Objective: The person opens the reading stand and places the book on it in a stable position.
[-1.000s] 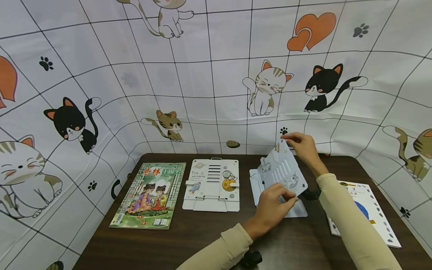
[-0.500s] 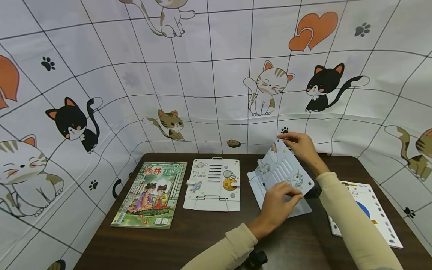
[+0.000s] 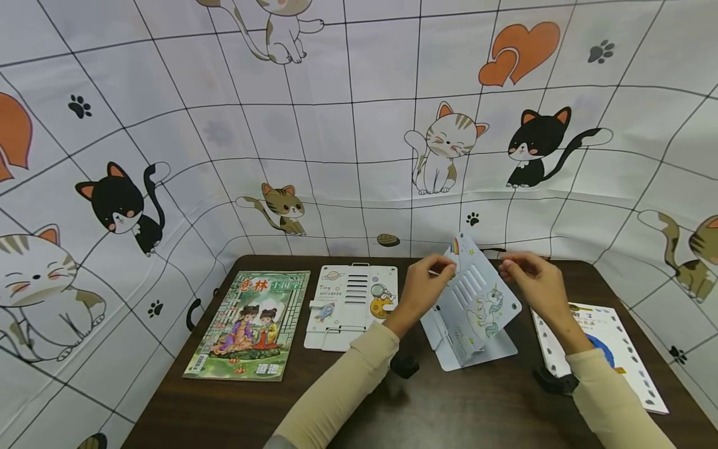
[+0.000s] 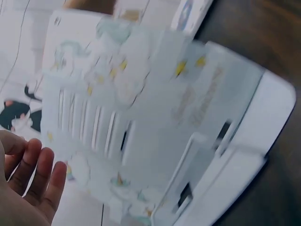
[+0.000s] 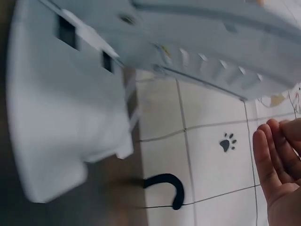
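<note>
A pale blue book stand (image 3: 473, 293) with unicorn and rainbow prints stands on the table, its back panel propped up at a slant over its flat base (image 3: 499, 348). My left hand (image 3: 425, 285) is at the panel's left edge and overlaps it in the head view. The left wrist view shows that hand's fingers (image 4: 40, 174) loosely bent beside the slotted panel (image 4: 94, 113), holding nothing. To the right of the panel hovers my right hand (image 3: 535, 287), fingers together and lightly bent. In the right wrist view those fingers (image 5: 268, 160) are apart from the stand's underside (image 5: 70, 108).
A second, white book stand (image 3: 350, 305) with space prints lies folded flat left of centre. Farther left is a green illustrated magazine (image 3: 247, 324). A white book (image 3: 614, 349) with a blue picture lies at right, partly behind my right wrist. A cat-print cloth (image 3: 348, 156) hangs behind the table (image 3: 235, 411).
My right hand has let go of the panel's top corner and moved right and down. My left hand has moved up and left from the panel's lower front. The panel stays raised.
</note>
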The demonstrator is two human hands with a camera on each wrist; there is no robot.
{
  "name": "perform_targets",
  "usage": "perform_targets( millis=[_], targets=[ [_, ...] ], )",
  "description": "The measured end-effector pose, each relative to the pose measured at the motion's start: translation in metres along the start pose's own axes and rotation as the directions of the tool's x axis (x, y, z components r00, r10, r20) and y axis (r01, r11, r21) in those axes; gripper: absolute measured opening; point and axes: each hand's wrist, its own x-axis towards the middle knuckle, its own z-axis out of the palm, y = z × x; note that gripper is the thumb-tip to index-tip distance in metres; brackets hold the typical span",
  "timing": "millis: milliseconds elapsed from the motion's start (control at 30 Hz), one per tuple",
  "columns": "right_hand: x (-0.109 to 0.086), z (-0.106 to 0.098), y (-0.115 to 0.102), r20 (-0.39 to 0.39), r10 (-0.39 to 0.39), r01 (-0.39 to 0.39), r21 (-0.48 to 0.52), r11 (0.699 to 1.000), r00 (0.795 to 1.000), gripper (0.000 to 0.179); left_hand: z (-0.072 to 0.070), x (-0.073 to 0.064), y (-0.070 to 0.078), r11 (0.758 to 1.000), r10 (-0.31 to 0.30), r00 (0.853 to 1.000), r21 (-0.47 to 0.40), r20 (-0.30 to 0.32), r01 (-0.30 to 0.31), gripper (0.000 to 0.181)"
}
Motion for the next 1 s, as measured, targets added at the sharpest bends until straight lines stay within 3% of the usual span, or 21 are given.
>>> perform_targets(
  millis=[133,233,367,467,600,700,833,1000],
  targets=[
    [-0.032,0.0,0.003,-0.052,0.007,-0.012,-0.097,0.995,0.999,0.019,-0.008,0.014,-0.007,0.996,-0.084,0.996,-0.017,0.01,0.084,0.022],
    [-0.054,0.003,-0.001,-0.084,0.061,-0.07,-0.109,0.992,0.995,0.018,-0.01,0.022,-0.014,0.991,-0.132,0.991,-0.009,0.016,0.132,0.022],
    [-0.078,0.01,-0.01,-0.128,0.175,-0.182,-0.043,0.982,0.976,0.017,-0.009,0.031,-0.023,0.985,-0.172,0.985,0.031,0.013,0.171,0.02],
    [-0.092,0.019,-0.017,-0.153,0.229,-0.222,0.059,0.973,0.961,0.014,-0.009,0.037,-0.029,0.981,-0.186,0.982,0.058,0.009,0.185,0.018],
    [-0.107,0.031,-0.023,-0.187,0.216,-0.173,0.223,0.959,0.958,0.009,-0.007,0.041,-0.034,0.973,-0.219,0.975,0.083,0.022,0.216,0.019],
    [-0.115,0.036,-0.026,-0.196,0.175,-0.117,0.276,0.954,0.965,0.005,-0.006,0.043,-0.036,0.965,-0.253,0.966,0.089,0.046,0.249,0.023],
    [-0.119,0.041,-0.027,-0.172,0.149,-0.105,0.243,0.964,0.974,0.016,-0.006,0.046,-0.037,0.96,-0.276,0.956,0.086,0.104,0.268,0.031],
    [-0.121,0.045,-0.024,-0.142,0.184,-0.16,0.167,0.973,0.973,0.022,-0.002,0.046,-0.037,0.957,-0.288,0.938,0.105,0.195,0.272,0.043]
  ],
)
